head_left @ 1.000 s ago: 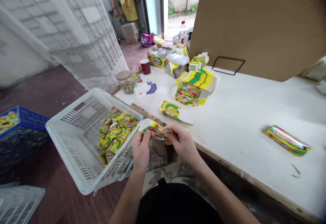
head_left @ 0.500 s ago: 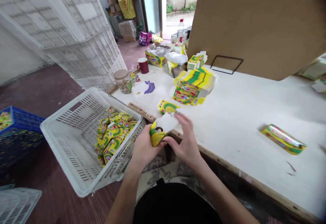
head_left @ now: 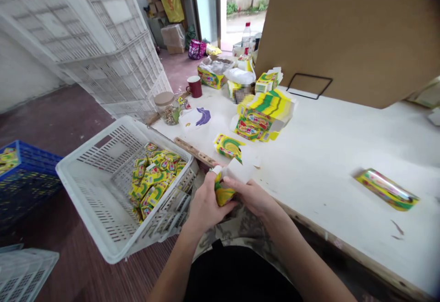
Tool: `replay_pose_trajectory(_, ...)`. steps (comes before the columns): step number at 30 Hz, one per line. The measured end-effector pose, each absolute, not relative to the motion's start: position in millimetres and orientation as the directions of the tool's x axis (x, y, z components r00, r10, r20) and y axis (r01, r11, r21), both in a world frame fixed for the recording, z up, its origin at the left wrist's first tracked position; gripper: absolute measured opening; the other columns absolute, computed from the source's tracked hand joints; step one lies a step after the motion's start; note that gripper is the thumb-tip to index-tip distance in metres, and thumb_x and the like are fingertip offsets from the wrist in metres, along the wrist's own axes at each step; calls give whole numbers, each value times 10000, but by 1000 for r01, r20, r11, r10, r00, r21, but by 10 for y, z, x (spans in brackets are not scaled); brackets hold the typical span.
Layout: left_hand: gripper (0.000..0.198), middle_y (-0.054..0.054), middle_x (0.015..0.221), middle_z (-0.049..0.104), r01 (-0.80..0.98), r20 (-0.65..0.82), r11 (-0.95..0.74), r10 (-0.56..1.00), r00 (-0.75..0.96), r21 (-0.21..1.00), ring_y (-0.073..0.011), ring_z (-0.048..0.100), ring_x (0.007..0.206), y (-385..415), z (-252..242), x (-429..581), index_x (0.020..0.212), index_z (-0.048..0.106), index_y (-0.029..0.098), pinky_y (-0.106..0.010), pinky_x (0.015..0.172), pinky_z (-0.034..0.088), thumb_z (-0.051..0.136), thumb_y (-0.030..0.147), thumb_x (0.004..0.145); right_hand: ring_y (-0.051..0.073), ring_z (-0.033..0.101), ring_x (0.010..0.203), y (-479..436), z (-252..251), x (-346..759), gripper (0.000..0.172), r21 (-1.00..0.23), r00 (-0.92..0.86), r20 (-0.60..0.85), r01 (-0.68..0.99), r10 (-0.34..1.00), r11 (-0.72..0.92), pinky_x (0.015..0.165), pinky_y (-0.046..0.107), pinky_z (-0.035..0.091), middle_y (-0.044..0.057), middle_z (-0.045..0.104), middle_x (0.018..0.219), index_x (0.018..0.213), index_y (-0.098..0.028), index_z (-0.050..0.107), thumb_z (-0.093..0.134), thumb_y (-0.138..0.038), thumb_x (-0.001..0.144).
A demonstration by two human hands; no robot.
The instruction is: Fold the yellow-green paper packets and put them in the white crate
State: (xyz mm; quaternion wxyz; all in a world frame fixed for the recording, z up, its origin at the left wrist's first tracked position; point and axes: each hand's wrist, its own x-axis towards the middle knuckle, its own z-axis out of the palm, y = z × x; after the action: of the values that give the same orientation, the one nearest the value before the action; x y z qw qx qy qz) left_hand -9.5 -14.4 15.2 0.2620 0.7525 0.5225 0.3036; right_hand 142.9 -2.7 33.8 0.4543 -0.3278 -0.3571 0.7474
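Observation:
Just off the table's front edge, a small yellow-green carton (head_left: 224, 194) with a raised white flap is held between both hands. My left hand (head_left: 205, 201) wraps round its left side, fingers closed on it. My right hand (head_left: 252, 196) grips its right side, the thumb lying across the carton near the flap. What is inside the carton is hidden by the fingers. Beyond the hands, a flat yellow-green carton (head_left: 228, 146) rests on the table. Behind it stands a fanned stack of similar flat cartons (head_left: 263, 114).
Left of me is a white crate (head_left: 89, 201) with many small yellow packets (head_left: 156, 178). On the white table (head_left: 319, 155) are a lidded jar (head_left: 167, 109), a red mug (head_left: 194, 86) and a shiny yellow-green pack (head_left: 387, 189). A large cardboard sheet (head_left: 343, 31) rises behind.
The carton and both hands have shifted slightly right and down. My right fingers, spread at the flap before, have come in closer, with the thumb now over the carton.

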Motion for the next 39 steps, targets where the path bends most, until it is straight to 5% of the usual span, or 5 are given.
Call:
replay_pose_trajectory(9, 624, -48, 1027, 618, 598, 189, -298, 952, 240, 744, -233, 643, 911, -135, 201, -76, 1181, 343, 250, -373, 774, 533, 716, 355, 692, 283, 476, 1306, -101, 301, 1390, 596, -956, -268, -8, -281, 963, -86, 1119, 470, 350, 68, 514, 1421, 1378, -256, 491, 489, -587, 883)
replay_pose_trajectory(15, 590, -118, 1081, 594, 574, 105, -193, 978, 183, 796, -260, 654, 909, -71, 172, -34, 1186, 255, 230, -389, 730, 539, 628, 285, 733, 243, 409, 1368, -145, 262, 1385, 478, -885, -317, 335, 216, 887, 411, 1128, 453, 348, 68, 417, 1495, 1335, -283, 544, 503, -144, 879)
replay_pose_trajectory(21, 612, -164, 1209, 521, 649, 169, -220, 975, 140, 729, -298, 536, 1154, -88, 152, -40, 1245, 347, 174, -472, 959, 464, 646, 231, 714, 238, 498, 1301, -69, 185, 1443, 445, -906, -29, 325, 276, 945, 320, 1092, 456, 402, 101, 547, 1383, 1252, -249, 622, 448, -104, 869)
replay_pose_trajectory(35, 500, -93, 1050, 630, 690, 194, -239, 970, 143, 684, -253, 612, 991, -32, 261, -165, 1148, 487, 176, -394, 868, 503, 684, 294, 703, 302, 396, 1371, -36, 233, 1487, 417, -808, -242, 251, 480, 937, 341, 1050, 499, 420, 146, 401, 1480, 1290, -263, 572, 570, -215, 876)
replay_pose_trajectory(39, 502, -72, 1034, 634, 637, 158, -219, 976, 152, 739, -225, 622, 945, -36, 266, -152, 1135, 487, 188, -362, 840, 511, 699, 308, 695, 295, 432, 1347, -20, 285, 1521, 184, -810, -282, 272, 450, 920, 377, 1019, 468, 451, 153, 512, 1384, 992, -215, 711, 558, -230, 890)
